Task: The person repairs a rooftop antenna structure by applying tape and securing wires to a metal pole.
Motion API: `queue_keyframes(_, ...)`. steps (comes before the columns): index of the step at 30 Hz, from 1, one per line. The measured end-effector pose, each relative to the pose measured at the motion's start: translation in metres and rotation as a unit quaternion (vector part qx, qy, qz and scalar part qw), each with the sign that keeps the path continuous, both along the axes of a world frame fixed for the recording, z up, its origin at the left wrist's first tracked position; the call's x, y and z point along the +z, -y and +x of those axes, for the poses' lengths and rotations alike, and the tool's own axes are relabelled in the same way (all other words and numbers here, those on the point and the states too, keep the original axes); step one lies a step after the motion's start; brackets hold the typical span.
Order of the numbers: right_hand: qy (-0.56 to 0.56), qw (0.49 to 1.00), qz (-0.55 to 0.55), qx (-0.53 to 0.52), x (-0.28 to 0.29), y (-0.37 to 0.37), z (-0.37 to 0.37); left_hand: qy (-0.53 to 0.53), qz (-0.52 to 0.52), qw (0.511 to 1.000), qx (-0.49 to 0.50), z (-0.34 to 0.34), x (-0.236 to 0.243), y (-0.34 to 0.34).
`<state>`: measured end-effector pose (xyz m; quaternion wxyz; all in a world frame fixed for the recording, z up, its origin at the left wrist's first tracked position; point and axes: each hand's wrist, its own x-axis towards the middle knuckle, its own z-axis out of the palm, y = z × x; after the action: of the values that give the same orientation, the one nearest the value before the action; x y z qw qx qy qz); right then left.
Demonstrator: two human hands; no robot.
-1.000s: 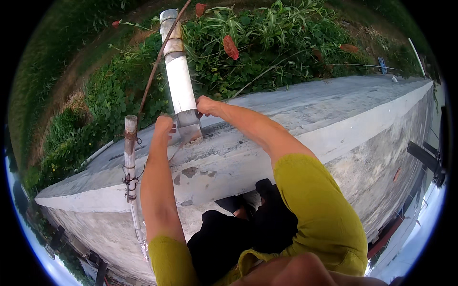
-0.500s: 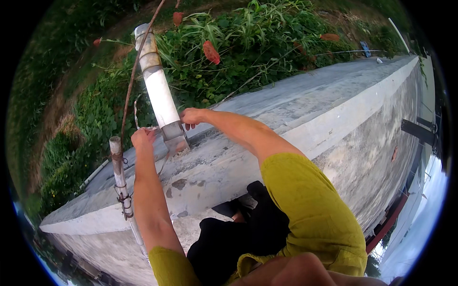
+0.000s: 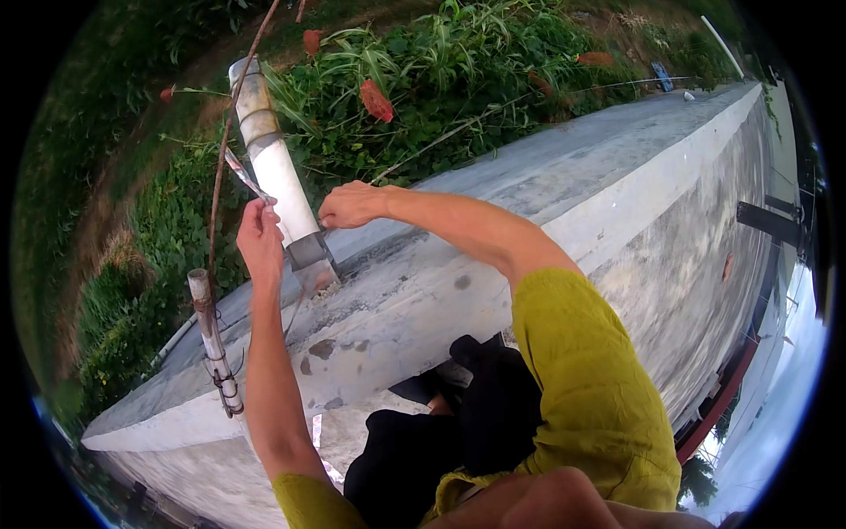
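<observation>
Just left of the white pipe (image 3: 280, 181), your left hand (image 3: 262, 231) has a thin strip (image 3: 244, 178) pinched, loose end poking up. Right hand (image 3: 352, 204)'s curled by the pipe's other side; can't tell that grip. Looks unfinished, since that end seems unfastened.

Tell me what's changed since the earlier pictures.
The left hand has risen along the pipe, and a strip slants up from its grip, where none showed at first. The right hand stays beside the pipe; pipe and post stand as before.
</observation>
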<state>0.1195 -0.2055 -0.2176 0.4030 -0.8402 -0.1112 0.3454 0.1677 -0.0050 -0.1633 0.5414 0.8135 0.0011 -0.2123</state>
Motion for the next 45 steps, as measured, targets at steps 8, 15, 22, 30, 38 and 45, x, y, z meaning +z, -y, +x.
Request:
queue_keyframes(8, 0.138, 0.986, -0.080, 0.050, -0.012, 0.005, -0.009, 0.079, 0.186, 0.972, -0.123, -0.010, -0.014, 0.028)
queue_keyframes(15, 0.236, 0.968, -0.078, 0.025, -0.013, 0.008, -0.021, 0.165, 0.339, 0.880, -0.288, -0.028, -0.015, 0.051)
queue_keyframes(22, 0.139, 0.981, -0.070, -0.113, -0.010, 0.007, -0.029, 0.162, 0.385, 0.833, -0.362, -0.027, -0.024, 0.053)
queue_keyframes(30, 0.087, 0.977, 0.004, -0.193, 0.005, 0.003, -0.010, 0.115, 0.327, 0.921, -0.179, -0.029, -0.003, 0.061)
queue_keyframes(38, 0.153, 0.980, 0.043, -0.121, 0.030, 0.001, 0.006, 0.076, 0.260, 0.958, -0.098, -0.015, -0.019, 0.048)
queue_keyframes(45, 0.192, 0.975, 0.056, -0.091, 0.043, -0.004, 0.011, -0.001, 0.221, 0.963, -0.158, -0.006, -0.026, 0.033)
